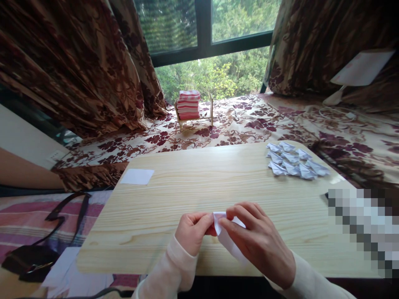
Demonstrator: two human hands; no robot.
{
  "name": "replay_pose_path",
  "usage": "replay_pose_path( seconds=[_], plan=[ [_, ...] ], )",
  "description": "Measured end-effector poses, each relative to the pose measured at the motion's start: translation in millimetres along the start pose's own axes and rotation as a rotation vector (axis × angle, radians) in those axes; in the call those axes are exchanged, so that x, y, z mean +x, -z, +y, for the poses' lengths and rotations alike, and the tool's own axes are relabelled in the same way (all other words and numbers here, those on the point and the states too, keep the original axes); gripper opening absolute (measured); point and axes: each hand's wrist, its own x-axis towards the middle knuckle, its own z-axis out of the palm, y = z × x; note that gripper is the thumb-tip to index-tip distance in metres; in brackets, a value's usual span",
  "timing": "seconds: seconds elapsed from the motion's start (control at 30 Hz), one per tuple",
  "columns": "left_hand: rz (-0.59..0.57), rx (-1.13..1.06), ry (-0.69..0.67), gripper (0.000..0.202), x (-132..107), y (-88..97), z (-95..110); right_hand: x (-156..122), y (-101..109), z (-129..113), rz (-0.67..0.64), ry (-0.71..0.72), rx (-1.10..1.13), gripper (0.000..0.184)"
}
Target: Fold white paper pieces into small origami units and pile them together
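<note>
Both hands are at the lower centre of the frame, working above a pale wooden table (174, 187). A white paper sheet (229, 246) is held between them. Left hand (192, 232): thumb and forefinger clamped together on the sheet's left edge. Right hand (260, 238): thumb and fingers pinched on its upper part, where the edge is bent over. The rest of the sheet slants down toward the lower right, partly covered by the right hand; whether its lower corner touches the wood cannot be told.

Edges: the far edge of the table crosses the middle of the frame and ends in rounded corners; the left edge slopes to the lower left; the near edge passes just below the hands, with both forearms across it.

Room for moving: wood grain runs from the hands up to the far edge, and sideways to the left edge. Bounding it, a flat white rectangle of paper (137, 177) lies near the far left corner, and a close group of folded paper pieces (291, 158) sits near the far right corner, both well apart from the hands. A pixelated object (368, 228) at the lower right overlaps the right edge; its nature cannot be told.
</note>
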Motion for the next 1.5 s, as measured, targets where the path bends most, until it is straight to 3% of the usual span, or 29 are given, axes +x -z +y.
replay_pose_path(
  seconds=[0.23,0.47,0.57,0.67,0.77,0.9,1.1,1.3,1.4,1.5],
  plan=[
    [0.012,0.152,-0.083,0.023,-3,0.7,8,2,2,0,0.012,-0.022,0.035,0.02],
    [0.031,0.285,-0.128,0.03,-7,0.2,14,-2,1,15,-0.041,-0.103,0.033,0.017],
    [0.057,0.329,-0.171,0.028,-10,-2.3,11,-4,5,21,-0.075,-0.155,0.148,0.023],
    [0.136,0.557,-0.438,0.026,-14,-6.1,9,-3,9,25,-0.069,-0.287,0.358,0.029],
    [0.193,0.778,-0.763,0.026,-19,-11.6,9,2,13,24,-0.122,-0.395,0.526,0.021],
    [0.24,0.857,-0.974,0.02,-25,-16.5,12,8,13,19,-0.179,-0.411,0.678,0.01],
    [0.199,0.831,-0.908,0.02,-28,-12.8,14,8,9,16,-0.13,-0.432,0.723,0.012],
    [0.222,0.824,-0.981,0.017,-28,-10.9,15,7,5,12,-0.075,-0.346,0.648,0.01],
    [0.175,0.764,-0.898,0.013,-32,-9.2,18,6,7,15,-0.038,-0.444,0.701,0.012],
    [0.246,0.673,-0.879,0.013,-35,-8.9,15,3,8,18,-0.025,-0.537,0.746,0.013]
  ],
)
